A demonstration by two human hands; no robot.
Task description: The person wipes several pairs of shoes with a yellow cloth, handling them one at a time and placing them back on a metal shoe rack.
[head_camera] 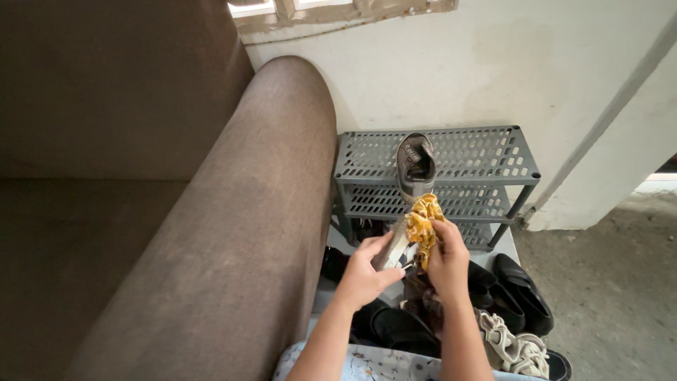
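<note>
- Head view: a grey perforated plastic shoe rack (486, 152) stands far against the wall, right of a brown fabric sofa arm (240, 233).
- Grey worn sneaker (412, 190) is tilted toe-up over the rack's front edge.
- Left hand (363, 271) curls closed on the sneaker's pale sole.
- Right hand (448, 257) pinches a crumpled yellow patterned cloth (423, 222) against the sneaker.
- Black shoes (518, 286) lie near on the floor.

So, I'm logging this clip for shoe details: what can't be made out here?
Head view only:
- Shoe in left hand: mostly covered by both hands and the yellow cloth.
- Lower rack shelves: contents shadowed, blocked by the hands.
- Floor shoes: partly behind the right hand, cut by the bottom edge.
</note>
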